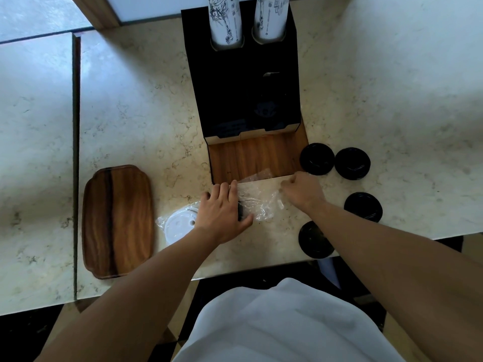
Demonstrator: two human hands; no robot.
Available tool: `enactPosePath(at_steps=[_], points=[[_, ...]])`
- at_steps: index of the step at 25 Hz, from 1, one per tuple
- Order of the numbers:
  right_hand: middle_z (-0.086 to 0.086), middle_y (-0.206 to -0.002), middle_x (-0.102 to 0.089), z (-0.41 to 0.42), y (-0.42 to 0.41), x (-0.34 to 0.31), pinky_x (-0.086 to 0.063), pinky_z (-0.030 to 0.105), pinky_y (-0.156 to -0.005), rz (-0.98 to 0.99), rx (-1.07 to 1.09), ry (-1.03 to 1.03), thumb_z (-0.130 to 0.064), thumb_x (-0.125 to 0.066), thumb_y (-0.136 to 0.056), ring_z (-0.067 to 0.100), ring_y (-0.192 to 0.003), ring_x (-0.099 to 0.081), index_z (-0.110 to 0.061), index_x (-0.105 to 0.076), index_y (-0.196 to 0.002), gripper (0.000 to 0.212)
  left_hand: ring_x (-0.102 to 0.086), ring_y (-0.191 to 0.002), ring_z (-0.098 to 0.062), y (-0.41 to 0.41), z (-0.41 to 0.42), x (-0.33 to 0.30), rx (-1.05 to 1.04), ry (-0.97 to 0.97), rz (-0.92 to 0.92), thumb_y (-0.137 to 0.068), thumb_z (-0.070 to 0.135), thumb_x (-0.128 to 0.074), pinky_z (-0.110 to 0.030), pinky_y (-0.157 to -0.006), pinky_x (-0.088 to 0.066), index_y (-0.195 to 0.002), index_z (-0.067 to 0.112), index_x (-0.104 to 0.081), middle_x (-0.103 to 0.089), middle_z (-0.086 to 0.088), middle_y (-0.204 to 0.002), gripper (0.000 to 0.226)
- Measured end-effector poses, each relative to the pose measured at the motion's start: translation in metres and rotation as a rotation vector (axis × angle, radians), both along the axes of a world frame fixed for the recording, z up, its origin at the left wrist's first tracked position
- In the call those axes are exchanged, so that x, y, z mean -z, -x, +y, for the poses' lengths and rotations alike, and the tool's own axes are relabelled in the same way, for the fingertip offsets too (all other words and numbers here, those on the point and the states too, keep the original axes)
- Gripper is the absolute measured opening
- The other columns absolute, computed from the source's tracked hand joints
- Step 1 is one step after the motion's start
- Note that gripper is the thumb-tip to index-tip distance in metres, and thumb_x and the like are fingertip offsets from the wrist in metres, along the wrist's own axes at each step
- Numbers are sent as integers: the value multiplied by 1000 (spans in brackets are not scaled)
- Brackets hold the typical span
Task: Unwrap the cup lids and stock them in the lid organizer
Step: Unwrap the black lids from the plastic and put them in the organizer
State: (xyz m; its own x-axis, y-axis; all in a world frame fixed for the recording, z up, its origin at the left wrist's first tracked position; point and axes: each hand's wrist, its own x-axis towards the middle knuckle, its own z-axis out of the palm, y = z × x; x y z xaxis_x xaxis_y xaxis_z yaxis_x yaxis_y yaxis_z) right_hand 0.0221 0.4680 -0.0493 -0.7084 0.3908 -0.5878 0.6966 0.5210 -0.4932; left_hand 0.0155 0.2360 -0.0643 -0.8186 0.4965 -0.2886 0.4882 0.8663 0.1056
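A black lid organizer (243,95) with a wooden tray front (251,158) stands on the marble counter. In front of it lies a clear plastic wrap (258,197) with a black lid stack (240,211) inside, mostly hidden. My left hand (222,212) holds the wrapped black lids at their left end. My right hand (300,189) pinches the wrap's right end. White lids in plastic (177,226) lie left of my left hand. Several loose black lids lie to the right, among them one (316,158), another (352,163) and a third (363,206).
A wooden serving board (117,220) lies at the left. Two stacks of printed paper cups (226,19) stand in the organizer's top holes. The counter's front edge (261,271) runs just below my forearms. A seam (76,152) splits the counter at the left.
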Motion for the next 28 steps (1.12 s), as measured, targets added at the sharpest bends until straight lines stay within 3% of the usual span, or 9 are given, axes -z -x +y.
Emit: enactPosePath(at_steps=[3,9,12,15,19,23,28], points=[[1,-78,-64,-5,2,-2,-51,36,-65,101,-4,-39,-31,-53,-94,17,-72,-61,-15,-60,-82,21,-52,-114,-34,0,0,-1,-2,-9,3,-84,76,-41,-52,-89,-47,-146,2,-39,-57,-15,-124,97],[-7,-76,-65,-27,7,-7,-45,23,-60,361,-147,-25,-18,-58,-96,6,-65,-58,-16,-67,-93,9,-52,-115,-34,0,-1,-2,1,-21,13,-85,76,-40,-51,-89,-47,-147,3,-37,-56,-14,-126,96],[2,-100,-73,-36,5,-4,-53,24,-78,296,-246,11,-11,-53,-97,12,-85,-66,-11,-72,-109,22,-51,-118,-34,-1,-1,-2,-4,-34,15,-86,78,-37,-52,-93,-47,-149,6,-35,-55,-14,-129,96],[9,-114,-74,-41,7,0,-53,27,-91,173,-182,21,-7,-51,-97,22,-104,-68,-5,-73,-113,27,-50,-122,-33,0,-2,-2,-9,-42,10,-86,80,-33,-51,-97,-45,-152,7,-31,-53,-14,-134,99],[25,-100,-75,-41,20,1,-59,51,-90,-43,-60,174,-1,-50,-95,38,-93,-73,7,-71,-105,25,-45,-130,-33,1,-6,-1,-9,-95,-13,-86,82,-34,-51,-105,-41,-155,9,-23,-49,-14,-141,101],[21,-86,-73,-44,23,-7,-60,41,-74,-126,132,330,-2,-51,-97,27,-70,-68,4,-71,-92,21,-40,-134,-32,2,-9,-2,-36,-182,-53,-84,80,-41,-51,-111,-36,-155,14,-20,-43,-14,-145,100],[20,-94,-74,-48,21,-13,-62,47,-86,-118,258,419,-3,-50,-99,32,-88,-75,1,-72,-104,22,-32,-136,-32,5,-14,-11,-113,-321,-167,-81,77,-52,-50,-114,-33,-156,18,-17,-35,-14,-148,102]])
